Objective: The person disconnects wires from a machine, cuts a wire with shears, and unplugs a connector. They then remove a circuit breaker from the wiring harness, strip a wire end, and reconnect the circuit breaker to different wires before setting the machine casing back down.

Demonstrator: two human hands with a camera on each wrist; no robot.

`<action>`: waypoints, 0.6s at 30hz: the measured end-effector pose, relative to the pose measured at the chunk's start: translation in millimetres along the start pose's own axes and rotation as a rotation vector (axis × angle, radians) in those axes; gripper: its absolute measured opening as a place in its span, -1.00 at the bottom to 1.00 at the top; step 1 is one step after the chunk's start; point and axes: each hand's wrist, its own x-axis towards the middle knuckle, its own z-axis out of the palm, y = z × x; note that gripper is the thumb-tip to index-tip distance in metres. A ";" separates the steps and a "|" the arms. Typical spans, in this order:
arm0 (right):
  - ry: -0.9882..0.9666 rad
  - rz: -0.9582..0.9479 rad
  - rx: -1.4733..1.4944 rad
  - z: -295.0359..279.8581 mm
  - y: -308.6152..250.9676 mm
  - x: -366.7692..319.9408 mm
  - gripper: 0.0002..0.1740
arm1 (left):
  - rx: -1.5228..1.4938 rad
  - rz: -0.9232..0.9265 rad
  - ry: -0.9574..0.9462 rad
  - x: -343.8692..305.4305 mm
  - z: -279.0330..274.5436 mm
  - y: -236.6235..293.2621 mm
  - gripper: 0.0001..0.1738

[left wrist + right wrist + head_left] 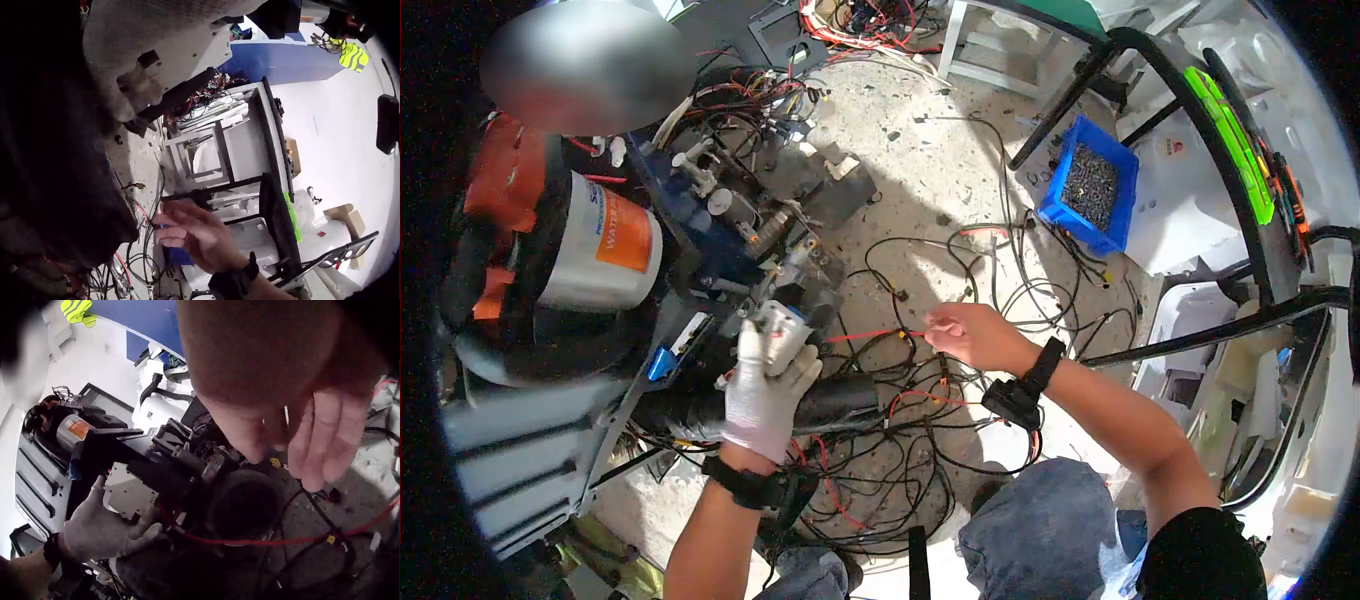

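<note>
- Two denim-covered legs [1030,520] at the near edge, and just past them a mess of black cables [915,470] looping over the pale floor.
- Now the left hand [760,405], gloved: its thumb and fingers are wrapped round a pale box [782,340], and that's the piece to watch. It sits up over the wiring, beside the dark machinery, with a thick black tube [840,398] just below.
- Out of the box's side runs a red wire [860,337], sweeping across towards the other hand.
- And the right hand [975,337], bare, comes in with fingers loosely bent and apart, nothing plainly gripped. Whether a fingertip touches that wire, I cannot tell.
- So which step is it? Looks to me like sorting the wire on the box: the left steadies, the right is free to guide or clear the lead.
- What the next move calls for, I'd say: a firm left hold, then a light pinch on the red wire, drawn clear of the black loops without tugging at the box end. Snagging looks the likeliest trouble.
- Farther off, a silver canister [585,245] with an orange label stands by the machinery.
- Over on the right, a blue bin [1090,232] holds small dark pieces [1090,187].
- Farthest out, a green-topped stand [1060,15].
</note>
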 end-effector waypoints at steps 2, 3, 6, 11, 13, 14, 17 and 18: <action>-0.012 -0.013 -0.007 3.5 -3.9 4.3 -0.59 | -0.001 0.097 0.005 5.4 -4.5 -16.9 -0.25; -0.022 -0.026 -0.018 4.5 -7.4 7.2 -0.59 | -0.015 0.125 0.000 9.8 -7.1 -21.3 -0.26; 0.002 -0.033 -0.055 10.2 -26.8 16.0 -0.61 | -0.123 0.102 -0.144 17.6 -21.9 -22.3 -0.32; -0.046 -0.088 0.015 31.0 -41.6 41.3 -0.60 | -0.047 0.203 -0.165 15.2 -19.6 -27.1 -0.37; -0.002 -0.138 0.049 33.0 -54.0 44.9 -0.62 | -0.019 0.225 -0.208 16.1 -21.3 -26.4 -0.38; -0.001 -0.140 0.050 34.5 -54.8 47.2 -0.62 | -0.017 0.227 -0.208 16.8 -22.1 -26.6 -0.38; -0.008 -0.209 -0.006 37.1 -55.5 47.4 -0.62 | -0.003 0.260 -0.231 15.7 -20.6 -27.2 -0.38; -0.052 -0.165 -0.054 36.2 -57.0 46.4 -0.61 | 0.023 0.287 -0.182 12.5 -15.2 -25.8 -0.35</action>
